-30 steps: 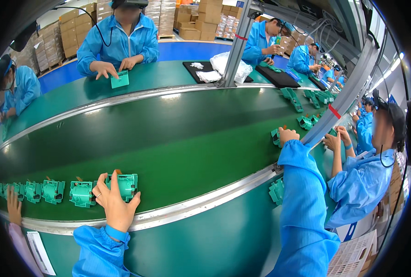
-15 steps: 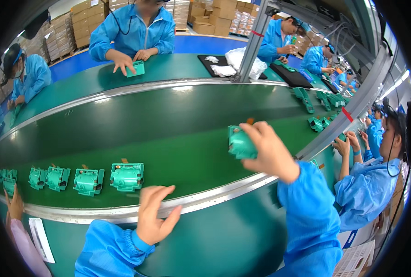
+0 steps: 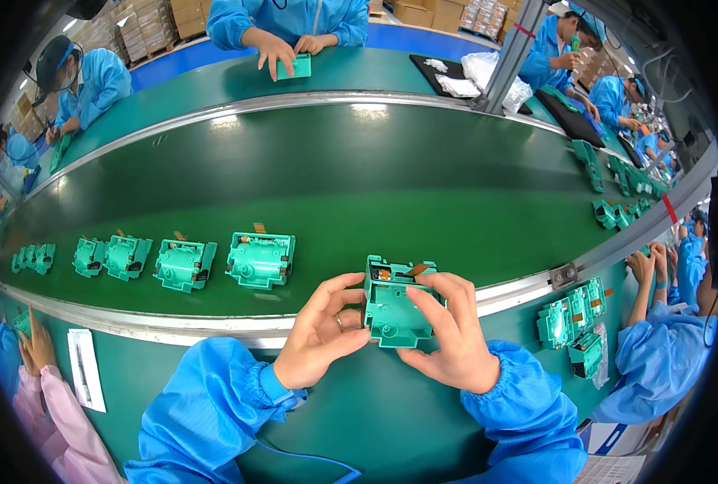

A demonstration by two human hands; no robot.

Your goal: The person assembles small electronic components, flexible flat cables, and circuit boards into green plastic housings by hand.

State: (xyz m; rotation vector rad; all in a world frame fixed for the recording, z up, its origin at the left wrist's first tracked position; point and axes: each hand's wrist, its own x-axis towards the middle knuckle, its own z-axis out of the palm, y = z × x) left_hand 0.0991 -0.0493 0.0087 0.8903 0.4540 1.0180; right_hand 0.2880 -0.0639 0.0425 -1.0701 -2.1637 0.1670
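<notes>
We've got both the left hand [image 3: 320, 337] and right hand [image 3: 453, 332] fingers clamped on one green plastic housing [image 3: 394, 305], just right of the finished-looking housings row [image 3: 183, 264] on the conveyor belt [image 3: 359, 202], so ours isn't placed yet.

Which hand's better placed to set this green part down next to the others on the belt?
Probably the left hand. It grips the left edge of the green housing, and the row's nearest green unit on the belt lies to its left. The right hand would have to cross over.

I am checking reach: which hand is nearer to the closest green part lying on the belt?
Left. The left hand is just right of the green part; the right hand is farther right.
</notes>
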